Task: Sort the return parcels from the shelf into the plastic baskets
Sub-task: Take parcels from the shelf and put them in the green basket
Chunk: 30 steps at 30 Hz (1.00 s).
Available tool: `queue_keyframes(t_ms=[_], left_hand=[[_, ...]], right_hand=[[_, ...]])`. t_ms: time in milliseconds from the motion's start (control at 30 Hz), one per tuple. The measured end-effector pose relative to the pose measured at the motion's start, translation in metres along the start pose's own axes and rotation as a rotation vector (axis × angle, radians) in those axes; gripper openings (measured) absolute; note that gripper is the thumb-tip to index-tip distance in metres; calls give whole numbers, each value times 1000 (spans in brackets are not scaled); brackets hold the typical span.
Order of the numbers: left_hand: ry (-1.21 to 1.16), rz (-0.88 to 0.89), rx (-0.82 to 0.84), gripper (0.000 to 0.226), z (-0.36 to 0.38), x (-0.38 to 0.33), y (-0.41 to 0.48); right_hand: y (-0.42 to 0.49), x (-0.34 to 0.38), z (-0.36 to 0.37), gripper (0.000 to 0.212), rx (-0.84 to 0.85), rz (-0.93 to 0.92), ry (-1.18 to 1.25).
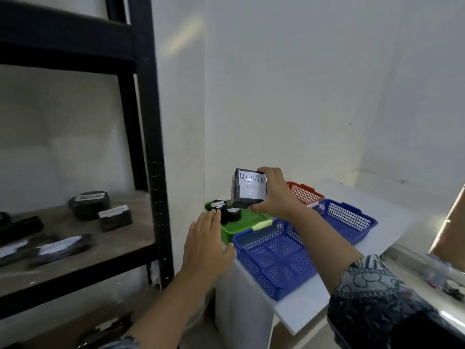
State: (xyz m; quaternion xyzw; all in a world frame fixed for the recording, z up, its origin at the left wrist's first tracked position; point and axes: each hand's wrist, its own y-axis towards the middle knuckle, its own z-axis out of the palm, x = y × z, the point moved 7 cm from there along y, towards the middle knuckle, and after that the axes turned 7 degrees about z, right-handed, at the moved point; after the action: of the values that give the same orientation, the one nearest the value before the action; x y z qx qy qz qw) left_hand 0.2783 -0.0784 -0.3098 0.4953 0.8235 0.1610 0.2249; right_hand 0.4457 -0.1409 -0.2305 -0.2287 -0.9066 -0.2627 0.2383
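A black-wrapped parcel (247, 190) with a white label reading "RETURN" is gripped in the right hand (275, 196) just right of the frame's centre, thumb under its lower edge and fingers curled over its top. It is held in the air above the far part of the green basket (247, 221). The left hand (206, 238) is held open, fingers straight and together, palm down, at the basket's left edge; whether it touches the basket cannot be told. Two small round black parcels (227, 211) with labels lie in the basket. A blue basket (276, 258) is seen right beside it toward the bottom of the frame, a second blue basket (344, 217) to the right, and a red basket (305, 193) behind that, all on a white table (388, 215). On the black shelf (125, 238) at left, more black parcels are laid: a round one (89, 204), a small box (115, 219) and flat packets (60, 249). A patterned sleeve (372, 280) covers the right forearm.
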Motion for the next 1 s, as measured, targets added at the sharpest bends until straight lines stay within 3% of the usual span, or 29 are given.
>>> queue_keyframes(t_ms=[467,700,1000], left_hand=[[-135,-374,237,74,235,30,111],[-148,-544,191,71,282,68,143],[-143,-573,179,74,320,100,160]], right_hand=[[176,-229,106,103,324,125,-43],[239,-305,179,105,455,202,-36],[279,-361,247,105,551,265,-123]])
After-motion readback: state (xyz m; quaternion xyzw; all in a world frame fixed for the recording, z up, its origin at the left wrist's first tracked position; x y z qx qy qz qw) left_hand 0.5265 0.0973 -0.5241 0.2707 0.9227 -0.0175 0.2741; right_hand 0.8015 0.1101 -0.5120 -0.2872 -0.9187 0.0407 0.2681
